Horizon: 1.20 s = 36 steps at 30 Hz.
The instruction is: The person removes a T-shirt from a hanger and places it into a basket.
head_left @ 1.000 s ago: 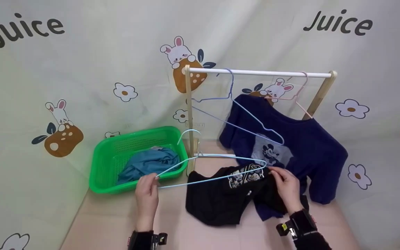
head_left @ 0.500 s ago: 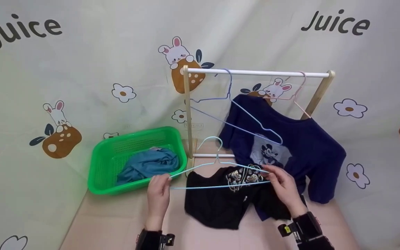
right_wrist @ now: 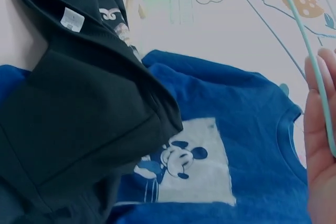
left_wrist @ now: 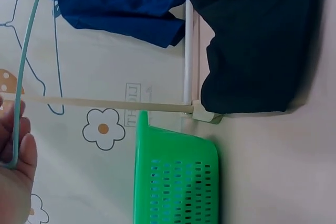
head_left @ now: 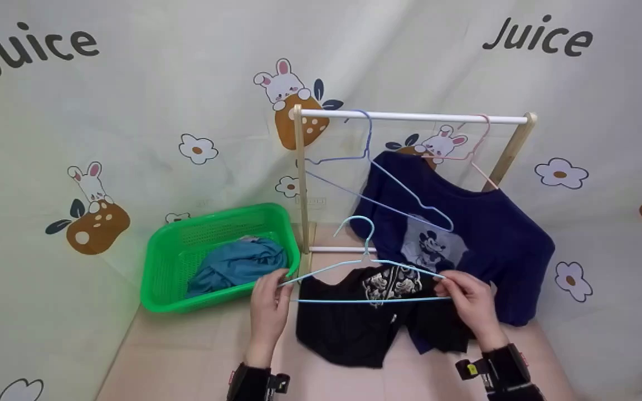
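Observation:
A light blue wire hanger is held level over a black printed shirt that lies crumpled on the pink floor. My left hand pinches the hanger's left corner; the wire runs across its fingers in the left wrist view. My right hand pinches the right corner, and the wire shows beside its fingers in the right wrist view. The hook points up in front of the wooden rack.
A navy cartoon-mouse shirt hangs from a pink hanger on the rack rail. An empty lilac hanger hangs beside it. A green basket with a teal garment stands at the left. Printed cloth walls surround the floor.
Both hands have carried the light blue hanger to the right and turned it level, so it now lies centred over the black shirt with its hook upright.

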### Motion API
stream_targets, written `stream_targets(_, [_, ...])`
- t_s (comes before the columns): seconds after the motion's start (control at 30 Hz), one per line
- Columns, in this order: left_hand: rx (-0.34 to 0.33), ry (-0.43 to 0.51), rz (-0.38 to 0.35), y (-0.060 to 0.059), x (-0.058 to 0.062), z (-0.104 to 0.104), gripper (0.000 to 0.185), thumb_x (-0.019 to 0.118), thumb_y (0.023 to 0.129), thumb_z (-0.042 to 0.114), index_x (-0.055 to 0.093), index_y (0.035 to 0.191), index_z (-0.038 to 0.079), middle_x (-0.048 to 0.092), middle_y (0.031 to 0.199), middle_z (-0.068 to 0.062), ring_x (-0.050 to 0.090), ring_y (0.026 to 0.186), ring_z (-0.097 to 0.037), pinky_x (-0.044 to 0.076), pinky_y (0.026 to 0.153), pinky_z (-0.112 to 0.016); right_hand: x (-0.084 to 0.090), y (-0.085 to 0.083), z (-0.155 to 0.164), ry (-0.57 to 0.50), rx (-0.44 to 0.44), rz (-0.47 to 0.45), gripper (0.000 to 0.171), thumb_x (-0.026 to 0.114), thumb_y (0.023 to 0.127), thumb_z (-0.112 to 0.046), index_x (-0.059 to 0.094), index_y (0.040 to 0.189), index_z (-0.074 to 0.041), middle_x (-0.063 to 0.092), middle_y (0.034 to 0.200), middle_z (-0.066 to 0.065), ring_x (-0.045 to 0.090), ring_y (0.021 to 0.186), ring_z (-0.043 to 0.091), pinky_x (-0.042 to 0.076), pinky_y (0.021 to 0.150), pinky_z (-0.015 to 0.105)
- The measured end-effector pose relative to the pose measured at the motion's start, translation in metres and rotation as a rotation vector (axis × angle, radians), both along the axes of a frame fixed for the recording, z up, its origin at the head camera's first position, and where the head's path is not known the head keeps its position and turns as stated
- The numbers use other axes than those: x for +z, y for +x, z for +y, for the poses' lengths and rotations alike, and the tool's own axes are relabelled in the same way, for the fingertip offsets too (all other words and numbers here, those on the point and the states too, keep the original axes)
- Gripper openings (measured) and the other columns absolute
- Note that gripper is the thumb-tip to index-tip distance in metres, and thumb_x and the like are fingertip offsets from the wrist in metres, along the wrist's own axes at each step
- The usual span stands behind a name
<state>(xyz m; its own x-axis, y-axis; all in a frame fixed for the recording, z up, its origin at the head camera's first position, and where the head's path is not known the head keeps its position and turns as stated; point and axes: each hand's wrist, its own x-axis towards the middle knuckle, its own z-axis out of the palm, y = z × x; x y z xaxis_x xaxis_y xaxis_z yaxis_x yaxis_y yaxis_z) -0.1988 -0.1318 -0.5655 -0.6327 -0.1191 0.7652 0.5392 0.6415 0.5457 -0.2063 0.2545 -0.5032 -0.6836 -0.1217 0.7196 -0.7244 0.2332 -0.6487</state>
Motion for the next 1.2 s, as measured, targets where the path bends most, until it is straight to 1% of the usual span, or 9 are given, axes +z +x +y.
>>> stream_targets(0.1, [0.024, 0.016, -0.043, 0.002, -0.005, 0.001, 0.053, 0.074, 0.087, 0.007, 0.053, 0.134, -0.001, 0.065, 0.113, -0.01, 0.059, 0.099, -0.027, 0.047, 0.081, -0.041, 0.004, 0.0, 0.011, -0.061, -0.041, 0.013, 0.021, 0.055, 0.079, 0.033, 0.065, 0.09, 0.018, 0.064, 0.069, 0.025, 0.068, 0.063, 0.012, 0.055, 0.059, 0.021])
stream_targets(0.23, [0.04, 0.031, -0.089, 0.006, -0.014, -0.001, 0.07, 0.075, 0.088, 0.012, 0.039, 0.146, -0.003, 0.061, 0.123, -0.015, 0.058, 0.107, -0.031, 0.048, 0.085, -0.047, 0.006, -0.003, 0.031, -0.211, -0.144, 0.029, 0.016, 0.051, 0.085, 0.031, 0.063, 0.091, 0.023, 0.064, 0.068, 0.021, 0.067, 0.064, 0.01, 0.055, 0.062, 0.018])
stream_targets(0.37, [0.051, 0.016, -0.15, 0.01, -0.02, 0.0, 0.072, 0.075, 0.087, 0.011, 0.037, 0.146, -0.004, 0.06, 0.125, -0.017, 0.057, 0.11, -0.033, 0.046, 0.09, -0.05, 0.005, -0.011, 0.051, -0.333, -0.24, 0.056, 0.013, 0.049, 0.089, 0.026, 0.061, 0.092, 0.025, 0.066, 0.069, 0.014, 0.067, 0.065, 0.009, 0.054, 0.065, 0.017])
stream_targets(0.5, [0.048, 0.003, -0.234, 0.014, -0.027, 0.003, 0.07, 0.074, 0.088, 0.011, 0.038, 0.146, -0.004, 0.059, 0.127, -0.017, 0.054, 0.116, -0.034, 0.043, 0.096, -0.052, 0.007, -0.016, 0.064, -0.477, -0.254, 0.083, 0.012, 0.049, 0.092, 0.021, 0.059, 0.094, 0.027, 0.067, 0.069, 0.014, 0.067, 0.064, 0.011, 0.054, 0.065, 0.018])
stream_targets(0.6, [0.041, -0.006, -0.285, 0.016, -0.031, 0.005, 0.069, 0.073, 0.09, 0.014, 0.038, 0.147, -0.003, 0.058, 0.128, -0.016, 0.052, 0.119, -0.034, 0.042, 0.098, -0.052, 0.008, -0.018, 0.071, -0.534, -0.314, 0.086, 0.014, 0.052, 0.094, 0.016, 0.06, 0.095, 0.027, 0.067, 0.069, 0.012, 0.067, 0.064, 0.012, 0.054, 0.065, 0.018])
stream_targets(0.83, [0.025, -0.025, -0.326, 0.021, -0.042, 0.01, 0.069, 0.073, 0.09, 0.016, 0.039, 0.147, -0.003, 0.058, 0.127, -0.017, 0.055, 0.116, -0.033, 0.044, 0.096, -0.051, 0.006, -0.02, 0.081, -0.667, -0.439, 0.075, 0.022, 0.056, 0.097, 0.003, 0.063, 0.098, 0.024, 0.067, 0.068, 0.009, 0.067, 0.063, 0.013, 0.054, 0.065, 0.02])
stream_targets(0.97, [0.016, -0.046, -0.355, 0.022, -0.049, 0.013, 0.069, 0.072, 0.091, 0.019, 0.038, 0.147, -0.002, 0.059, 0.126, -0.017, 0.056, 0.115, -0.033, 0.045, 0.095, -0.05, 0.005, -0.023, 0.083, -0.638, -0.5, 0.062, 0.022, 0.057, 0.097, 0.001, 0.064, 0.098, 0.022, 0.067, 0.068, 0.007, 0.067, 0.063, 0.012, 0.054, 0.066, 0.019])
stream_targets(1.1, [0.007, -0.065, -0.39, 0.025, -0.056, 0.017, 0.068, 0.071, 0.092, 0.023, 0.039, 0.147, -0.002, 0.058, 0.127, -0.017, 0.055, 0.116, -0.033, 0.045, 0.095, -0.049, 0.006, -0.031, 0.085, -0.47, -0.606, 0.011, 0.02, 0.058, 0.097, 0.002, 0.065, 0.1, 0.02, 0.067, 0.07, 0.001, 0.066, 0.064, 0.006, 0.054, 0.066, 0.017])
stream_targets(1.2, [-0.004, -0.092, -0.398, 0.026, -0.06, 0.021, 0.066, 0.07, 0.093, 0.026, 0.04, 0.145, -0.002, 0.058, 0.128, -0.018, 0.054, 0.119, -0.034, 0.044, 0.097, -0.05, 0.014, -0.038, 0.082, -0.35, -0.672, -0.034, 0.019, 0.059, 0.097, -0.001, 0.068, 0.101, 0.016, 0.068, 0.073, -0.004, 0.065, 0.065, 0.001, 0.053, 0.067, 0.014])
